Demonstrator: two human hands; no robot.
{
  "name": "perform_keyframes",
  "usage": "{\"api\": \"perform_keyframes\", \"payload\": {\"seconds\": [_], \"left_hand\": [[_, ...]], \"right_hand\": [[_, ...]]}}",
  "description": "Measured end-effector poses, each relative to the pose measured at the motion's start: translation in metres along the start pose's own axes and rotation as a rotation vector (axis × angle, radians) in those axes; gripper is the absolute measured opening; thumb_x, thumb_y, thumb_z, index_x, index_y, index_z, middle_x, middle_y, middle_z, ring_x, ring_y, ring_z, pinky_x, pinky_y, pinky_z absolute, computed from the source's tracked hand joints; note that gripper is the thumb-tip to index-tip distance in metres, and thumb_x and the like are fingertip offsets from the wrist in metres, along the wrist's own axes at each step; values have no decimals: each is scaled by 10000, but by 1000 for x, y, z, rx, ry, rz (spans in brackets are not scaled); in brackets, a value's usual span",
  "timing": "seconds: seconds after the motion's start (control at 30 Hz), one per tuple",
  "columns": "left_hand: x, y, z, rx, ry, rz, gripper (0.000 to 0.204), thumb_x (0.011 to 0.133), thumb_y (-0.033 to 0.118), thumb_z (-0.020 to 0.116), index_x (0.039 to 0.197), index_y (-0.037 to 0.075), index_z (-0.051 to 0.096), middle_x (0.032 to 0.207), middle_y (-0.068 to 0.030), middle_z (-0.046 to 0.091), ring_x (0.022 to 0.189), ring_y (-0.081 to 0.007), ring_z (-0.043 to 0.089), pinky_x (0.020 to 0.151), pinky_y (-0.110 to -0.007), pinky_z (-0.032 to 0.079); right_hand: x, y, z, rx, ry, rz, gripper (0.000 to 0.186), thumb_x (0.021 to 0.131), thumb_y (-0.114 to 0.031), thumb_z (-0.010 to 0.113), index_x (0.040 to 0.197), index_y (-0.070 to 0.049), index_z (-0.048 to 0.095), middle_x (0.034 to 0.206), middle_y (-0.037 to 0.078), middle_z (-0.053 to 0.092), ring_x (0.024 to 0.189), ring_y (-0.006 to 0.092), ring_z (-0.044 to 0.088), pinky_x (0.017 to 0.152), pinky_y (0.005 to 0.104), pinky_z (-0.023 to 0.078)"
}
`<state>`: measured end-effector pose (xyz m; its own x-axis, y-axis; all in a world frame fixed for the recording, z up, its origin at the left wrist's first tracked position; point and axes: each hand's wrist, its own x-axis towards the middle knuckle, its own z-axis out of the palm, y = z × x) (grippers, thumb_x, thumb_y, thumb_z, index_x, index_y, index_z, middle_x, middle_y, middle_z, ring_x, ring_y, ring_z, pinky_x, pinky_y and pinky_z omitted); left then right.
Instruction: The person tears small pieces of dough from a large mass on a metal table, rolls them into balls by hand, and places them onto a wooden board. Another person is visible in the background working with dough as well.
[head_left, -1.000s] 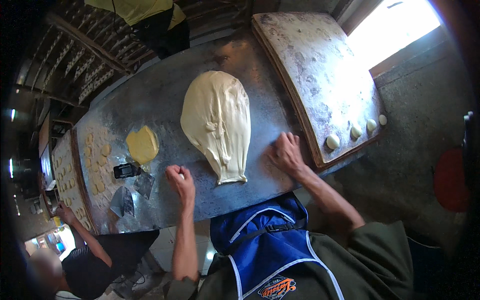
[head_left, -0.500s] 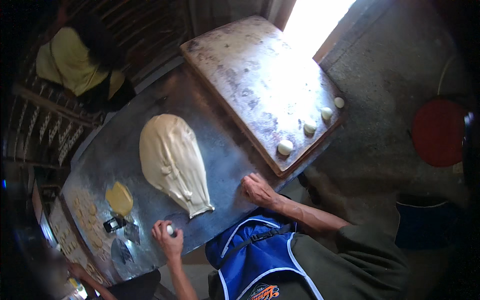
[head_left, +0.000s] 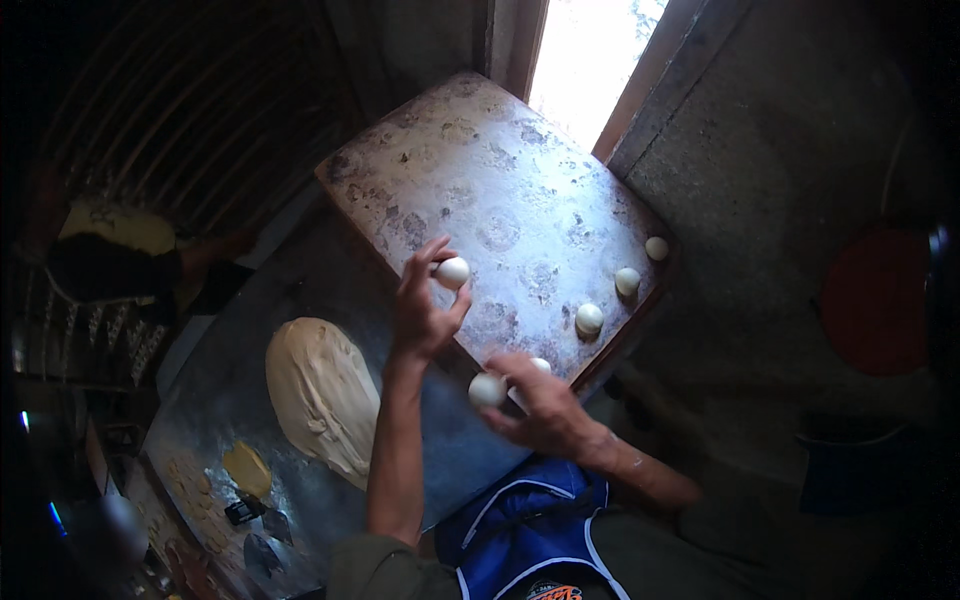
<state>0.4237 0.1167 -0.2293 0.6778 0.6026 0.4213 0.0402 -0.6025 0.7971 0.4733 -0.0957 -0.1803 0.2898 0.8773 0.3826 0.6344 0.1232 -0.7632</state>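
While the left hand (head_left: 422, 315) grips a smooth white dough ball (head_left: 453, 273) between thumb and bent fingers, held over the near left side of a flat, stained baking tray (head_left: 500, 225), the right hand (head_left: 548, 408), slightly blurred, grasps a second dough ball (head_left: 487, 390) at its fingertips by the tray's near corner. On the tray are four more balls, lined up along its right edge: three stand clear (head_left: 590, 319), and the fourth (head_left: 541, 365) is partly covered by the right hand. That makes six balls in view. Left of the tray, one large dough mass (head_left: 322, 395) lies on the metal table (head_left: 450, 445), the left forearm hiding part of it. Farther left sit one yellow lump (head_left: 247, 470), a small black object (head_left: 243, 512) and two metal scrapers (head_left: 277, 525), beside flat dough pieces (head_left: 190, 485) too small to count. A co-worker (head_left: 120, 260) stands beyond the table.
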Motion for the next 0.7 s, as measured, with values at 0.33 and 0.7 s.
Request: {"api": "perform_keyframes", "payload": {"seconds": [0.33, 0.7], "left_hand": [[-128, 34, -52, 361, 296, -240, 630, 820, 68, 731, 1392, 11, 471, 1335, -174, 554, 1265, -342, 521, 1091, -458, 394], [-322, 23, -53, 729, 580, -716, 636, 724, 178, 879, 1261, 13, 582, 1125, -205, 603, 1054, -391, 588, 904, -480, 491]], "right_hand": [[-3, 48, 1, -487, 154, 173, 1134, 717, -283, 906, 1554, 53, 217, 1277, 143, 618, 1174, 333, 558, 1019, 455, 393], [-67, -6, 97, 83, -304, 147, 654, 828, -117, 788, 1401, 7, 498, 1119, 152, 667, 1019, 346, 611, 955, 419, 464]]}}
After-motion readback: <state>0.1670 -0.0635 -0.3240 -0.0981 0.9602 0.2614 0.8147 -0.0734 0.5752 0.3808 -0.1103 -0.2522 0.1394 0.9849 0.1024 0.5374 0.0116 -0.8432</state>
